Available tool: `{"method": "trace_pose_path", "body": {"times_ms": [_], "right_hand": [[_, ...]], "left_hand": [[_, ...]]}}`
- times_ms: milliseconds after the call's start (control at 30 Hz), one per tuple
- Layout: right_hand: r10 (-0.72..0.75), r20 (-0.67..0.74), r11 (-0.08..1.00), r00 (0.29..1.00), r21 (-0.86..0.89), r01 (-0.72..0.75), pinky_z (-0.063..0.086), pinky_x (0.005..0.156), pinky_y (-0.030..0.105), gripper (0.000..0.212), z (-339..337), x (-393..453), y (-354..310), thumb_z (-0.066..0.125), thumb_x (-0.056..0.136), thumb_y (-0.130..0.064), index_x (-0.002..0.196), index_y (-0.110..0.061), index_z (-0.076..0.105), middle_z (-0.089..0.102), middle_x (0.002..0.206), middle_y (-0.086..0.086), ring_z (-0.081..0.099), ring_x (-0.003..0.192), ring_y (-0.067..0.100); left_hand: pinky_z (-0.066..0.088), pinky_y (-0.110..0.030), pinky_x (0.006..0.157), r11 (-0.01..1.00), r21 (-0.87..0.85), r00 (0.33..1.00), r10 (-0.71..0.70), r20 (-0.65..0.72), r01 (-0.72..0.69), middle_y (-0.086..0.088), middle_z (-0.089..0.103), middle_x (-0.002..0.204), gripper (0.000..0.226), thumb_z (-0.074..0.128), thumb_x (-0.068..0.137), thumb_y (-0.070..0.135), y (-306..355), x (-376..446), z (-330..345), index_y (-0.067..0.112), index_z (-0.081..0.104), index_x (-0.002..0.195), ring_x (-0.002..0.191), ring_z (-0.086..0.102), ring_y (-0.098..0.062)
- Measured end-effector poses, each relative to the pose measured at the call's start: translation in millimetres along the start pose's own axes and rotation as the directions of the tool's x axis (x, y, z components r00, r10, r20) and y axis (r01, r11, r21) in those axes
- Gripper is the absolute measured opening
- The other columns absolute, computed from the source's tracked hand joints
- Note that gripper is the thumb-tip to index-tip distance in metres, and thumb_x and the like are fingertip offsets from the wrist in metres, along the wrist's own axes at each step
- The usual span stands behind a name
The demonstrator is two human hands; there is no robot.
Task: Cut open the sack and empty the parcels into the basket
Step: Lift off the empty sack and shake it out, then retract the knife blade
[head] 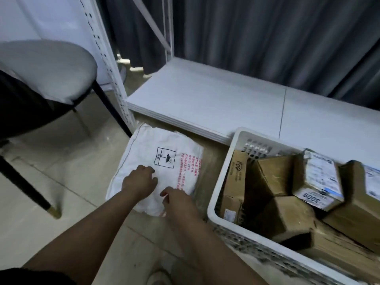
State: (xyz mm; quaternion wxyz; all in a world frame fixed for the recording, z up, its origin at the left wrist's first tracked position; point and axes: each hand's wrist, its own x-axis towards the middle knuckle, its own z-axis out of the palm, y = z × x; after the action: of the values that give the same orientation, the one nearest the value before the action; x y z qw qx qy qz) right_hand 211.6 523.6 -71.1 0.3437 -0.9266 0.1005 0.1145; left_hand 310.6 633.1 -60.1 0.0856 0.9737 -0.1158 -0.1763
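While cardboard parcels (287,194) already crowd the white perforated plastic basket (218,202) at four o'clock, the flat white woven sack (164,145) lies on the floor at centre. Left hand (139,182) and right hand (176,199) rest on it, fingers curled; whether they pinch cloth cannot be told. Any remaining parcels could spill beside the full basket.

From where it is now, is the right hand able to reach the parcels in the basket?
Probably yes. The right hand rests on the white sack, just beside the basket. The basket is open on top, and nothing stands between the hand and the parcels.
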Motion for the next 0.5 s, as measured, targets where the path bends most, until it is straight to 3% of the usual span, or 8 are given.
{"method": "trace_pose_path", "body": {"times_ms": [133,333,500], "right_hand": [[-0.002,-0.089,0.996,0.996,-0.087,-0.006,0.049,0.082,0.034,0.028,-69.7,-56.0,-23.4,0.044,0.094,-0.021,0.116,-0.023,0.062,0.067,0.114,0.007,0.062,0.103,0.028],[-0.008,-0.247,0.973,0.969,-0.226,-0.050,0.047,0.073,0.036,0.027,-163.0,-150.4,-24.6,0.042,0.094,-0.028,0.109,-0.015,0.061,0.066,0.109,0.012,0.061,0.099,0.034],[0.119,-0.341,0.970,0.932,-0.159,-0.182,0.048,0.073,0.035,0.027,-219.2,-229.4,3.7,0.045,0.092,-0.028,0.106,-0.015,0.065,0.068,0.106,0.013,0.063,0.098,0.032]], "left_hand": [[0.044,-0.029,0.084,0.999,-0.031,0.999,0.043,-0.021,-0.043,-0.004,0.062,0.121,0.030,0.043,0.093,0.032,45.2,-60.2,-55.4,0.020,0.061,0.114,0.110,0.057,-0.024],[0.042,-0.027,0.073,0.977,-0.018,0.976,0.210,-0.058,-0.212,-0.003,0.066,0.108,0.030,0.042,0.091,0.031,132.4,-142.9,-113.8,0.015,0.064,0.104,0.100,0.060,-0.024],[0.038,-0.027,0.066,0.924,-0.070,0.926,0.374,-0.048,-0.376,-0.008,0.067,0.095,0.026,0.044,0.090,0.030,214.3,-211.0,-136.4,0.016,0.057,0.073,0.088,0.059,-0.027]]}}
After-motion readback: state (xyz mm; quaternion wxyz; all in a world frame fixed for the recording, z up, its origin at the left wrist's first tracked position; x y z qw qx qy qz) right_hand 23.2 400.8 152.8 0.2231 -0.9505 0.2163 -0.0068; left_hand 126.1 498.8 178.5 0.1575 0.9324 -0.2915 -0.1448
